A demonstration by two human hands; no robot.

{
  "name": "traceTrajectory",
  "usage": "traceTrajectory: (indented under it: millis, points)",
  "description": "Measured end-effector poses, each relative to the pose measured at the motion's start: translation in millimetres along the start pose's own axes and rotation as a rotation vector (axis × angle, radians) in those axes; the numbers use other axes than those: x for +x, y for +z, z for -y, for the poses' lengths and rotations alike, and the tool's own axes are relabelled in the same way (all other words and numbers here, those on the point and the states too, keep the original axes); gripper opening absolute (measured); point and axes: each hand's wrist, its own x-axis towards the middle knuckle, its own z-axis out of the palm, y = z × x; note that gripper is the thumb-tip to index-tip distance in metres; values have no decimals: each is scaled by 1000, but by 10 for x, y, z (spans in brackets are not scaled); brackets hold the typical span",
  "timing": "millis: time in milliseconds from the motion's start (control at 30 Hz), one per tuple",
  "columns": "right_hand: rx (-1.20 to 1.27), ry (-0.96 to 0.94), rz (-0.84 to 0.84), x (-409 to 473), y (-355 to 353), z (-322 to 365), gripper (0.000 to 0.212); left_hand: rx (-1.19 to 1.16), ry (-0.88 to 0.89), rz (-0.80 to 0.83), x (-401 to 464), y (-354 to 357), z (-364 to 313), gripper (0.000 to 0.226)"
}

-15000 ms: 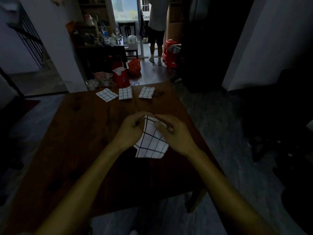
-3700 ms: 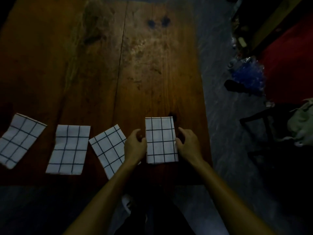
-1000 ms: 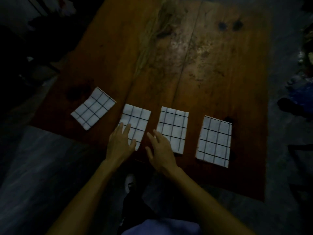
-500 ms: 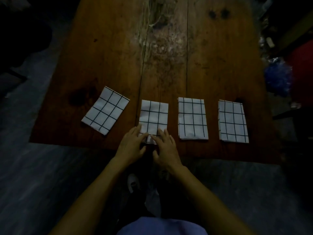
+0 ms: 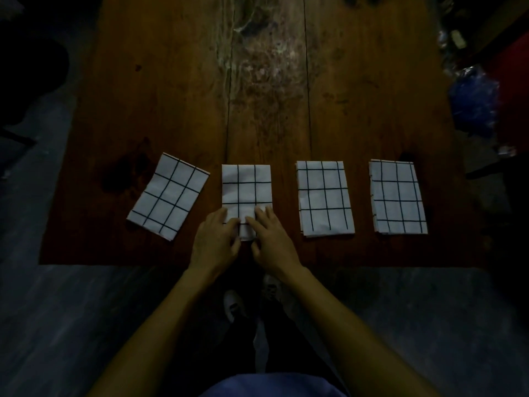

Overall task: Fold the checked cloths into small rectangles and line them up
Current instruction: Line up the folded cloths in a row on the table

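Note:
Several white cloths with black checks lie folded in a row near the front edge of the wooden table [image 5: 372, 81]. The leftmost cloth [image 5: 169, 196] sits tilted. The second cloth [image 5: 246, 184] lies straight, and both my hands rest flat on its near end: my left hand [image 5: 214, 239] on its left corner, my right hand [image 5: 272, 239] on its right corner, fingers straight. The third cloth [image 5: 325, 197] and the rightmost cloth [image 5: 398, 196] lie straight and untouched.
The table's front edge runs just below my hands, with grey floor beyond it. My white shoes [image 5: 252, 299] show under the edge. A blue bag [image 5: 475, 101] and a red object [image 5: 515, 90] stand on the floor to the right.
My hands have stayed on the second cloth, pressing its near end. It now lies straighter in line with the two cloths to its right. The view has shifted closer.

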Motion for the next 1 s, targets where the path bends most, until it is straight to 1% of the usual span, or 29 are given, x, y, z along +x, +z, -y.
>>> traceTrajectory:
  millis: [200, 333, 433, 533, 633, 700, 767, 867, 933, 1000]
  points:
    - [32, 24, -8, 6, 44, 6, 58, 4, -21, 20, 31, -7, -17, 41]
    - [32, 0, -39, -39, 51, 21, 58, 14, -29, 33, -12, -125, 37, 45]
    - [58, -28, -108, 17, 74, 165, 58, 40, -129, -1, -114, -348, 205, 47]
    - [52, -85, -68, 80, 127, 475, 60, 58, -229, -30, -197, -582, 512, 52]
    - [77, -105, -12, 147, 194, 783, 62, 38, -264, -57, -219, -730, 790, 53]
    - [104, -78, 9, 213, 255, 934, 61, 25, -265, -49, -211, -767, 934, 55]
    - [114, -28, -5, 300, 325, 1074, 61, 12, -248, -38, -188, -759, 1107, 55]
    - [48, 66, -46, 465, 430, 1227, 61, -35, -206, -24, -119, -692, 1362, 53]
    - [-17, 127, -71, 600, 533, 1319, 60, -38, -149, -3, -70, -634, 1517, 52]
    - [-51, 177, -62, 729, 629, 1393, 59, -34, -107, -3, -48, -596, 1626, 49]
